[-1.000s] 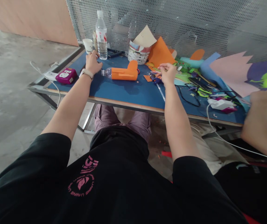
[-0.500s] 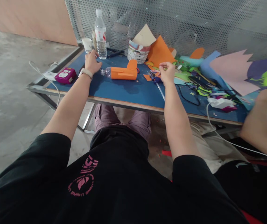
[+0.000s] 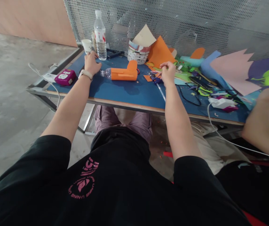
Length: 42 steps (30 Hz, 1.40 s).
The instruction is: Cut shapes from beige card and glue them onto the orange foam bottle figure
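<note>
On the blue tabletop, my left hand rests with its thumb spread away from its fingers, in front of a paper cup and an upright water bottle. Between my hands lies a plastic bottle wrapped in orange paper, its clear neck pointing left and a rounded orange fin standing up. My right hand has its fingers pinched together beside a dark blue object and small orange paper scraps. Whatever that pinch holds, if anything, is too small to make out. A clear stick lies near the right wrist.
A purple box sits at the left edge. Behind stand a woven basket and orange paper. Coloured paper, cords and a white plug clutter the right side. A co-worker's arm reaches in there. Metal mesh borders the back.
</note>
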### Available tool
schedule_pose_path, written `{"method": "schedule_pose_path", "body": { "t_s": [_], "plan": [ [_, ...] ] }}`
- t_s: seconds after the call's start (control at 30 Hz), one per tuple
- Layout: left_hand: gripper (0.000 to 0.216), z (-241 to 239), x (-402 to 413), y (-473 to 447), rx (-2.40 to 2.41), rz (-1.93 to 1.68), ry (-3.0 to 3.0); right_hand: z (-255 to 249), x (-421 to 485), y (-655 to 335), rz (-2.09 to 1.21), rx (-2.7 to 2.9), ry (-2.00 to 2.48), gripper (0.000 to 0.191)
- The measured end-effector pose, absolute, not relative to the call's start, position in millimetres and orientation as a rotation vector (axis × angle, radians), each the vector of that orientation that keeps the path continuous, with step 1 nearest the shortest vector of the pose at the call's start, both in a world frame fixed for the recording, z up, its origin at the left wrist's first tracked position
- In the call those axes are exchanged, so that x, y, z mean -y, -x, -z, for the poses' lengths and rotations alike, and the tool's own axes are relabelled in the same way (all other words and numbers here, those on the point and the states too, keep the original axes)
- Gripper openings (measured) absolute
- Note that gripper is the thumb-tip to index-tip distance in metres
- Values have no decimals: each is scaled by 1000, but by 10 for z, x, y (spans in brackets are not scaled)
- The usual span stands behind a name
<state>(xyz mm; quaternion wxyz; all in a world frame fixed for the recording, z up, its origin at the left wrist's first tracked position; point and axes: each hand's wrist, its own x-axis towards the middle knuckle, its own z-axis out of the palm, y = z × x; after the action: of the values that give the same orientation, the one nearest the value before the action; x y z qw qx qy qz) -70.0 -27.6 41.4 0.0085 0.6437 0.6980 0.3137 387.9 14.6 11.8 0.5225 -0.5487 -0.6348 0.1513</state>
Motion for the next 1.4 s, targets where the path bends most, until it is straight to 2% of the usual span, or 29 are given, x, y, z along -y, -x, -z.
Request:
{"method": "schedule_pose_path", "body": {
  "t_s": [0.13,0.37,0.47,0.57,0.67,0.77,0.83,0.87,0.9,1.07,1.17,1.27,1.4],
  "plan": [
    [88,-392,239,731,-2128,-1002,-2053,-246,43,-3778,-381,1572,1272,88],
    [95,-442,348,749,-1989,-1493,-1937,-251,200,-3872,-359,1627,1282,100],
    [94,-554,519,658,-1943,-1451,-2069,-167,82,-3955,-340,1592,1296,102],
    [93,-625,606,592,-1855,-1256,-2356,-79,-113,-3990,-319,1525,1281,90],
    [86,-582,523,619,-2029,-1169,-2281,-20,-266,-4007,-319,1413,1283,68],
    [61,-459,349,702,-2227,-1254,-2020,5,-333,-4036,-313,1391,1295,48],
    [42,-388,254,749,-2288,-1280,-1978,4,-345,-4050,-309,1419,1289,47],
    [40,-366,222,766,-2295,-1275,-1990,1,-345,-4051,-325,1427,1283,50],
    [43,-354,201,777,-2295,-1273,-2004,-5,-343,-4046,-355,1429,1277,54],
    [87,-397,172,798,-2237,-1196,-2109,-67,-243,-3957,-417,1500,1302,93],
    [97,-398,136,820,-2172,-1174,-2156,-129,-86,-3884,-365,1593,1348,103],
    [90,-373,101,839,-2174,-1236,-2105,-208,87,-3813,-347,1631,1353,102],
    [92,-425,185,787,-2282,-1088,-2127,-297,171,-3768,-307,1640,1307,75]
  ]
}}
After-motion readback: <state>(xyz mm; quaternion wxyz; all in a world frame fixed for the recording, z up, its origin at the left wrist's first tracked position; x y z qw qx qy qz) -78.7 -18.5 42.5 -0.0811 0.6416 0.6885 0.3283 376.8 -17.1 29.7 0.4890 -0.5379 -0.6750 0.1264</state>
